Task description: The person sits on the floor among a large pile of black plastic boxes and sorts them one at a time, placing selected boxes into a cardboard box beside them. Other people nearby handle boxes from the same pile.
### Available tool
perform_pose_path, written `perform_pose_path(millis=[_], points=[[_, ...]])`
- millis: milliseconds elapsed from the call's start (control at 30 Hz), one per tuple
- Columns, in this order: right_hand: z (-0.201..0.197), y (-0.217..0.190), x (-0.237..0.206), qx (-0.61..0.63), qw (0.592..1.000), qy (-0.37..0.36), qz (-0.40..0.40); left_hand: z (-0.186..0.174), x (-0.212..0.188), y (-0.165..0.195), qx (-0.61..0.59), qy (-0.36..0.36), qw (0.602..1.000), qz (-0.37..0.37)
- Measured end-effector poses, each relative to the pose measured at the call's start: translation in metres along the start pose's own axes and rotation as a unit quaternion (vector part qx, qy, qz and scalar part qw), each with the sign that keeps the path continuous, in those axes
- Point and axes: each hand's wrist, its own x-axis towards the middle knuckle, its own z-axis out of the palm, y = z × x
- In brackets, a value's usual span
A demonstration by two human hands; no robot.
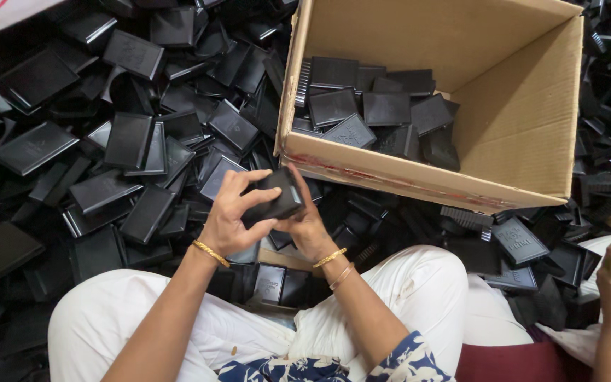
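Above her lap, left hand (226, 216) and right hand (304, 221) clamp one black plastic case (275, 196). It may slip into the heap of cases (129, 134), because only fingertips hold it.

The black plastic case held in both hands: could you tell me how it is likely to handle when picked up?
The black plastic case probably stays stiff, since it keeps its boxy shape between the left hand and right hand. Likely light: fingertips hold it. Flat sides: unlikely to roll.
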Motion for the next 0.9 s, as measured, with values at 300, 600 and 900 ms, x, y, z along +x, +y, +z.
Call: perform_pose_path(millis=[300,600,900], points=[[-0.004,-0.001,-0.001,0.167,0.986,0.014,0.008,0.005,0.002,0.014,0.046,-0.001,0.998,0.044],[-0.005,0.0,0.013,-0.07,0.996,0.043,-0.043,-0.001,-0.008,0.012,0.047,0.042,0.988,-0.139],[0.061,-0.155,0.0,-0.587,0.605,0.156,-0.514,-0.037,-0.002,0.0,-0.163,0.105,0.969,-0.151]])
